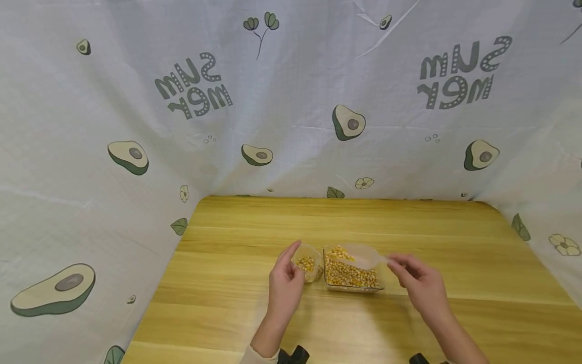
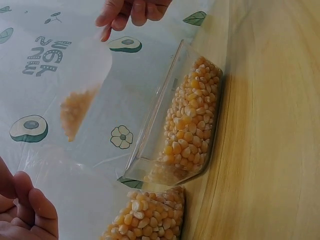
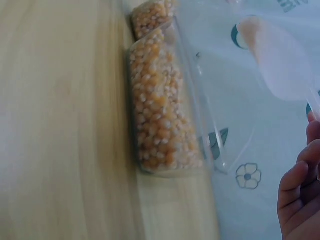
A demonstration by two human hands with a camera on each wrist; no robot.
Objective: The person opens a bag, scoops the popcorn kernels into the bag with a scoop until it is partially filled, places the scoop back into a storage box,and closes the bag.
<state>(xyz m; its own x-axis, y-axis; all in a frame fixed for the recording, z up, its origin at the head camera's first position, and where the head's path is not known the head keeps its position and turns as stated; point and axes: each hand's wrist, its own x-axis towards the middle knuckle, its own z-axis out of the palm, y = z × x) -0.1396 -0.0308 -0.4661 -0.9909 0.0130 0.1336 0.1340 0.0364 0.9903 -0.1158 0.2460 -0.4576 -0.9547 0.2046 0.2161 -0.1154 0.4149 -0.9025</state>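
Observation:
My right hand (image 1: 420, 283) pinches the thin handle of a translucent white scoop (image 1: 366, 256). In the left wrist view, dried corn kernels (image 2: 77, 112) lie toward the tip of the raised scoop. Below it stands a clear rectangular container (image 1: 354, 289), holding many yellow kernels (image 2: 192, 115). Just left of that is a smaller clear cup (image 1: 312, 248), partly filled with corn (image 2: 145, 217). At the cup's left side, my left hand (image 1: 286, 288) holds its rim between thumb and fingers. The right wrist view shows the scoop (image 3: 282, 65) apart from the container.
Both containers stand side by side on a wood-grain table (image 1: 218, 283). A pale curtain (image 1: 291, 91) with printed avocados, leaves and lettering hangs behind the table and along its sides.

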